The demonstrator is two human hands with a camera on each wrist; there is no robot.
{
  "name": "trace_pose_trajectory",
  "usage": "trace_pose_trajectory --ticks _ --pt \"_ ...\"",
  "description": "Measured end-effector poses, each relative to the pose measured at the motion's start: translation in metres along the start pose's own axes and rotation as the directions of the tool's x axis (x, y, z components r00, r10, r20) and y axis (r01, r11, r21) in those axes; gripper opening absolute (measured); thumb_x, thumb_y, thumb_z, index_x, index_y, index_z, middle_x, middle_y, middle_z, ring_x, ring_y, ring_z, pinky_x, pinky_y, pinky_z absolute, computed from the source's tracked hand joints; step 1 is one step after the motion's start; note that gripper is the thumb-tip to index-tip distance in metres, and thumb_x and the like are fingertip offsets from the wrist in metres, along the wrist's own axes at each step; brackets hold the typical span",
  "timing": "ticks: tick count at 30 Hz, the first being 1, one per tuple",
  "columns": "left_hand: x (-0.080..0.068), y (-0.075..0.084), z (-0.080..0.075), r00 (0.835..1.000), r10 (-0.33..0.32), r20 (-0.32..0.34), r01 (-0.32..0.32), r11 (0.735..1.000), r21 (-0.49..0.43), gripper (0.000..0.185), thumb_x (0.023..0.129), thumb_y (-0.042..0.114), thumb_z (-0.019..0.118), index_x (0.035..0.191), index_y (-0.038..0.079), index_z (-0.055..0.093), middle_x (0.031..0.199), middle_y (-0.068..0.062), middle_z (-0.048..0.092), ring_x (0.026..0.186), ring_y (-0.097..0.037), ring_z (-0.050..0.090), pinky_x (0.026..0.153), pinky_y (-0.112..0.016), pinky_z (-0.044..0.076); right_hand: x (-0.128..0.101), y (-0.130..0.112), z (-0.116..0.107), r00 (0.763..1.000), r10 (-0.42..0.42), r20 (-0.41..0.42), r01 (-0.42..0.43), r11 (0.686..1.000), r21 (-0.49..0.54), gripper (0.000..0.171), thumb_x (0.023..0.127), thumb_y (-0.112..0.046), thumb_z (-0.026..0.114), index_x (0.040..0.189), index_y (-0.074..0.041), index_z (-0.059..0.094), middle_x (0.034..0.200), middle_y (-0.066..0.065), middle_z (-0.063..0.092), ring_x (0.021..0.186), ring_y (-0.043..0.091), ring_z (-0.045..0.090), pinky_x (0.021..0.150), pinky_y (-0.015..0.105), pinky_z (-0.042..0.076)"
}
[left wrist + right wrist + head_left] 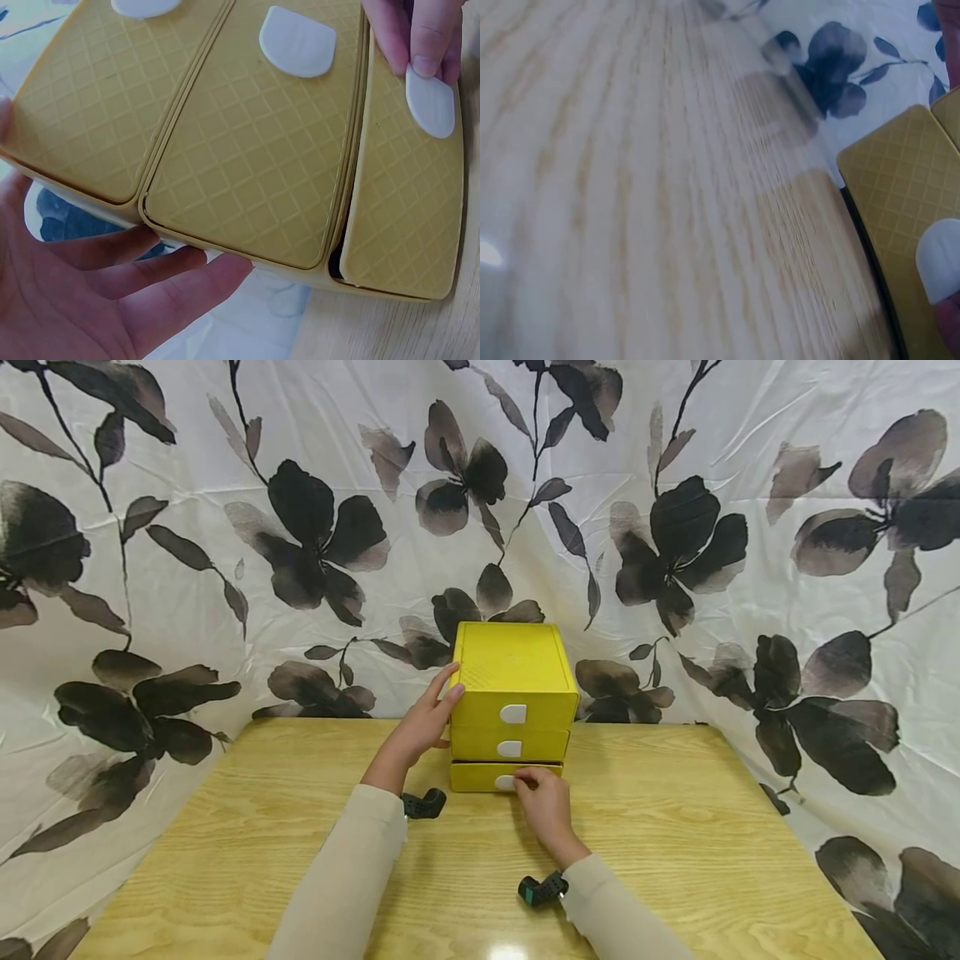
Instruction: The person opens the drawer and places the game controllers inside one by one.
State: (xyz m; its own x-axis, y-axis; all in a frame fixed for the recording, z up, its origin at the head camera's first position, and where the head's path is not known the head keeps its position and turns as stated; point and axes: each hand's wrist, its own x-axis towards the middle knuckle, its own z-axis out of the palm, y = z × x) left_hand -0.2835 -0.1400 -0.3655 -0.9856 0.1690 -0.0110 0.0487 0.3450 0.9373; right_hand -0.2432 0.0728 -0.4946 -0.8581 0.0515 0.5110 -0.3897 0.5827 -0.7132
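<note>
Wood-grain surface (pixel 300 860), floral curtain (pixel 225 527) behind it. Yellow three-drawer cabinet (pixel 513 681) sits at the back edge, centre. Left hand (pixel 423 727) flat against its left side, fingers straight, grip apart. Right hand (pixel 543 806) grip pinched on bottom drawer's (pixel 480 777) white tab (pixel 504 782); that drawer is slightly out.

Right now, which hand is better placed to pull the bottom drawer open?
Right hand: its fingers already pinch the bottom drawer's white tab. The left hand rests flat against the yellow drawer box, likely steadying it.
</note>
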Motion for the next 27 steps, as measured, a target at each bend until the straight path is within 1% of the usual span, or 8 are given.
trace_pose_trajectory --ticks 9,18,23,27 --pt "-0.001 0.002 0.001 1.000 0.004 -0.011 -0.004 1.000 0.010 0.056 0.090 0.072 0.038 0.142 0.063 0.018 0.159 -0.009 0.025 0.138 -0.043 0.038 0.085 -0.064 0.051 0.005 0.005 0.004 0.999 0.035 0.019 -0.034 0.999 -0.010 0.007 0.084 -0.010 0.074 0.090 -0.009 0.077 0.092 0.006 0.075 0.086 0.022 0.070 0.075 0.038 0.056" --pt "0.001 0.001 0.001 0.999 0.024 -0.025 -0.023 0.999 0.036 0.057 0.090 0.073 0.036 0.143 0.061 0.018 0.158 -0.009 0.029 0.137 -0.041 0.040 0.079 -0.059 0.055 0.009 0.004 0.003 1.000 0.014 0.014 -0.014 1.000 -0.013 0.006 0.084 -0.008 0.074 0.089 -0.008 0.077 0.091 0.007 0.075 0.085 0.023 0.071 0.074 0.039 0.057" --pt "0.000 0.002 0.001 1.000 0.020 -0.019 -0.020 1.000 0.018 0.057 0.090 0.072 0.036 0.143 0.062 0.018 0.157 -0.011 0.029 0.135 -0.043 0.042 0.082 -0.061 0.053 0.011 0.003 0.003 1.000 0.010 0.020 -0.010 1.000 -0.023 0.006 0.083 -0.006 0.074 0.088 -0.007 0.077 0.088 0.007 0.075 0.082 0.022 0.070 0.071 0.037 0.057" --pt "-0.001 0.002 0.002 1.000 0.020 -0.022 -0.020 1.000 0.004 0.055 0.091 0.070 0.036 0.143 0.061 0.019 0.157 -0.013 0.030 0.133 -0.045 0.044 0.083 -0.062 0.052 0.013 0.001 0.003 0.999 0.009 0.044 -0.007 0.999 -0.042 0.005 0.083 -0.005 0.073 0.087 -0.006 0.076 0.084 0.008 0.074 0.078 0.021 0.068 0.068 0.034 0.056"
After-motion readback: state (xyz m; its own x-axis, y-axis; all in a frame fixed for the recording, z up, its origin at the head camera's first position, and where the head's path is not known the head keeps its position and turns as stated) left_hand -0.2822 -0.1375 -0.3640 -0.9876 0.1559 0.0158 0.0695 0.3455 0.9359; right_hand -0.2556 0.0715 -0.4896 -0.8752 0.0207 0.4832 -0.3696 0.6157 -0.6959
